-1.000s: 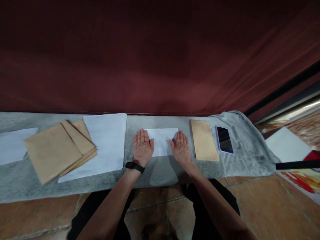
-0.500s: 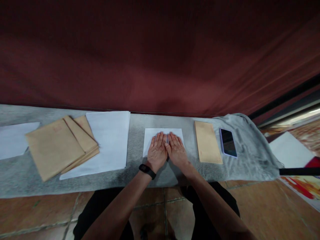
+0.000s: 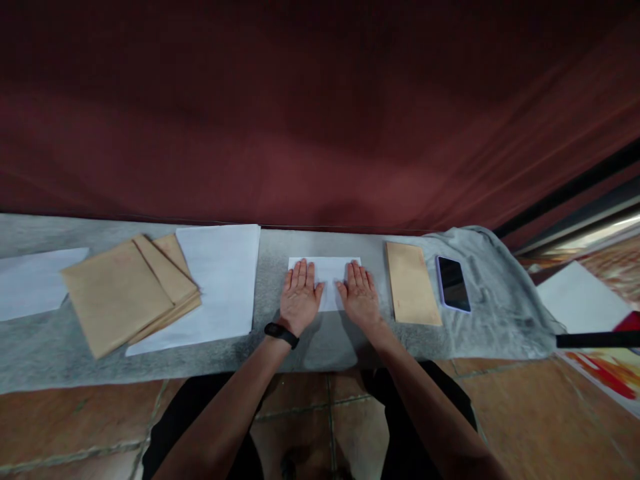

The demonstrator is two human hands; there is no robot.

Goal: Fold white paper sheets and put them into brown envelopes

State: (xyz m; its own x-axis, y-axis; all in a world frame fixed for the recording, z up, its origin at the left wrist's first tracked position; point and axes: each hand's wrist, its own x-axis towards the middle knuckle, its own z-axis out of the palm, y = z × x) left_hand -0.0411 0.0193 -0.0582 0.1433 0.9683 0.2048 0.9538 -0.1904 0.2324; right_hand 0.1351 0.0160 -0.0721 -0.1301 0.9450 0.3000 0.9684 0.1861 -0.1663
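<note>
A small white sheet of paper (image 3: 329, 283), perhaps folded, lies on the grey cloth in front of me. My left hand (image 3: 301, 297) rests flat on its left end, fingers stretched forward and thumb turned inward. On the right end lies my right hand (image 3: 361, 297), palm down with fingers straight. The middle of the paper shows between the two thumbs, while its side edges are partly covered by my hands. To the right of my right hand is a brown envelope (image 3: 413, 283).
A stack of white paper (image 3: 227, 287) lies on the left, partly under several brown envelopes (image 3: 120, 293). Further left is another white sheet (image 3: 35, 283). A phone (image 3: 454, 285) lies at the right on the grey cloth (image 3: 505, 300). A dark red curtain (image 3: 320, 133) hangs behind.
My hands have slid apart from the middle of the paper, the left one leftward and the right one slightly rightward, uncovering the centre of the sheet.
</note>
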